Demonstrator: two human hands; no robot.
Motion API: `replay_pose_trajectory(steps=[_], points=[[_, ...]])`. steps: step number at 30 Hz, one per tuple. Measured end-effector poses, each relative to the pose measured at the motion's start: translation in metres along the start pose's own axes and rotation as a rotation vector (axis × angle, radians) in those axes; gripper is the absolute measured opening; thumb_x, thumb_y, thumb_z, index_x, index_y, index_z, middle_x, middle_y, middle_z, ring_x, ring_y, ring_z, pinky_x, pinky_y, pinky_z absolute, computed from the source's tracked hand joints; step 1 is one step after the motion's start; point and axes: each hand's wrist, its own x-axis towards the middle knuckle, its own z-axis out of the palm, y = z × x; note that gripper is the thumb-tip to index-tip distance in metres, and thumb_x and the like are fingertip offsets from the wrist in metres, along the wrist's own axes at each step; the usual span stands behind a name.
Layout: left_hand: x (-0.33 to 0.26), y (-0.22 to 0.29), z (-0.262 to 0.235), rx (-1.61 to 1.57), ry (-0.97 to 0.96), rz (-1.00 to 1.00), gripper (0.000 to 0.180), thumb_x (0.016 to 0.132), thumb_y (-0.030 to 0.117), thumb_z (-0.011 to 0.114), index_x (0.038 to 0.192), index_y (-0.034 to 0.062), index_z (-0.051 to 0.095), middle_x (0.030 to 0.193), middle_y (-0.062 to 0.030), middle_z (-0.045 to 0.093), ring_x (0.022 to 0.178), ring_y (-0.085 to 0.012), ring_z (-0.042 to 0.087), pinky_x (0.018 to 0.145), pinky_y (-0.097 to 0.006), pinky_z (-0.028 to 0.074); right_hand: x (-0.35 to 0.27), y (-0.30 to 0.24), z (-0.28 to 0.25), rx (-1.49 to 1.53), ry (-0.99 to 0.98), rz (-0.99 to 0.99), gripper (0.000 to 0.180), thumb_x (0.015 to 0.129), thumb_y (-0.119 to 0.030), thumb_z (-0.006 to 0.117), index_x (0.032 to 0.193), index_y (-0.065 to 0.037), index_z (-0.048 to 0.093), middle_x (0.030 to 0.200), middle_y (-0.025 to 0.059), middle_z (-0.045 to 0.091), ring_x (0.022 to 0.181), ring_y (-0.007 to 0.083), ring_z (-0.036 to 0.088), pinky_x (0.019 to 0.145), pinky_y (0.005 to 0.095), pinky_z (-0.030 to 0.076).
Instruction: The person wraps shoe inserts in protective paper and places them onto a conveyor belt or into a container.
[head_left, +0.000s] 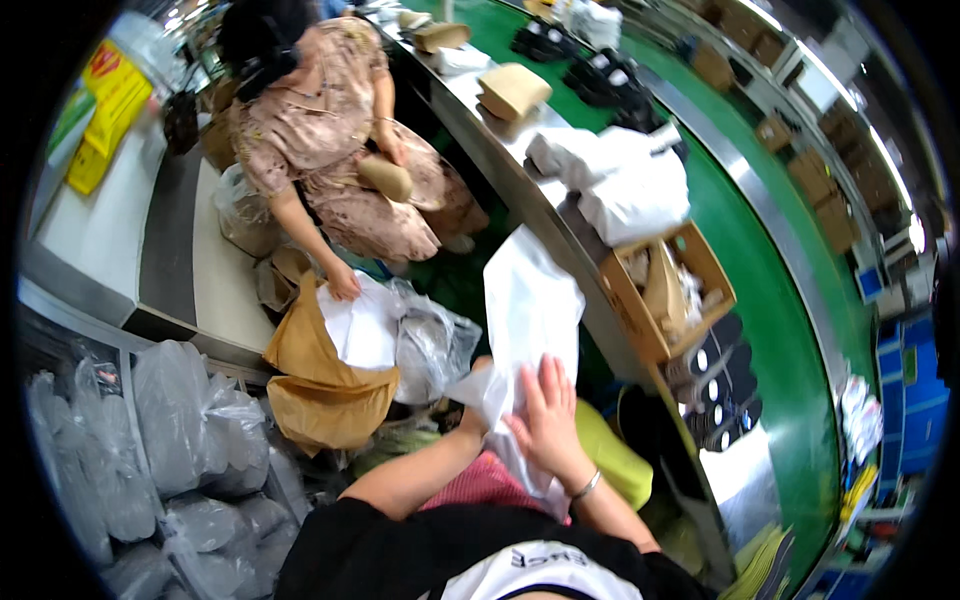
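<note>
Forearms reach forward — right hand flat, back upward — left hand partly hidden.

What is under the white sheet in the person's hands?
Reddish patterned cloth shows past the lower part of the white sheet. The right hand lies spread on top; the left hand is partly covered. Anything else beneath is hidden.

A head-worn fisheye camera looks down and forward over the wearer's black shirt at the lower edge. The hands appear close, below center, as a green surface bends along the frame's right.
</note>
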Motion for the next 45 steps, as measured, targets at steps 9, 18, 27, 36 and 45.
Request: replay_pose_trajectory(steps=[9,18,27,36,45], points=[[-0.074,0.063,0.167,-0.018,-0.195,-0.160,0.024,0.083,0.016,0.056,0.096,0.0026,0.041,0.090,-0.0066,0.055,0.076,-0.0102,0.054,0.067,-0.023,0.048,-0.122,0.057,-0.076,0.070,0.382,0.246,0.064,0.076,-0.031,0.059,0.127,-0.003,0.033,0.134,0.0247,0.022,0.122,0.0401,0.023,0.098,0.0457,0.022],[-0.127,0.039,0.209,-0.077,-0.644,-0.387,0.034,0.087,0.029,0.047,0.107,0.0036,0.039,0.104,-0.0091,0.050,0.089,-0.0159,0.051,0.078,-0.031,0.045,-0.208,0.025,-0.127,-0.247,0.327,0.254,0.072,0.072,-0.058,0.051,0.125,-0.011,0.040,0.135,0.0202,0.023,0.127,0.0357,0.017,0.101,0.0495,0.007],[-0.155,0.039,0.222,-0.053,-0.798,-0.508,0.043,0.086,0.036,0.044,0.113,0.0052,0.034,0.109,-0.0089,0.047,0.095,-0.0171,0.047,0.083,-0.034,0.039,-0.256,0.023,-0.138,-0.250,0.864,0.444,0.037,0.078,-0.005,0.050,0.113,0.001,0.047,0.127,0.0208,0.036,0.117,0.0336,0.037,0.093,0.0386,0.031],[-0.165,0.022,0.252,0.015,-0.972,-0.617,0.052,0.084,0.044,0.041,0.120,0.0068,0.030,0.114,-0.0087,0.045,0.101,-0.0184,0.043,0.088,-0.036,0.034,-0.288,0.054,-0.132,0.013,1.070,0.534,0.019,0.075,-0.007,0.054,0.093,-0.002,0.059,0.109,0.0140,0.053,0.100,0.0280,0.049,0.089,0.0397,0.033],[-0.160,0.004,0.281,0.024,-1.097,-0.724,0.062,0.083,0.051,0.038,0.126,0.0085,0.025,0.119,-0.0085,0.042,0.107,-0.0197,0.039,0.092,-0.039,0.029,-0.311,0.037,-0.136,1.482,1.133,0.537,0.092,0.064,-0.037,0.074,0.130,-0.003,0.020,0.122,0.0093,0.038,0.113,0.0180,0.037,0.095,0.0295,0.031]])
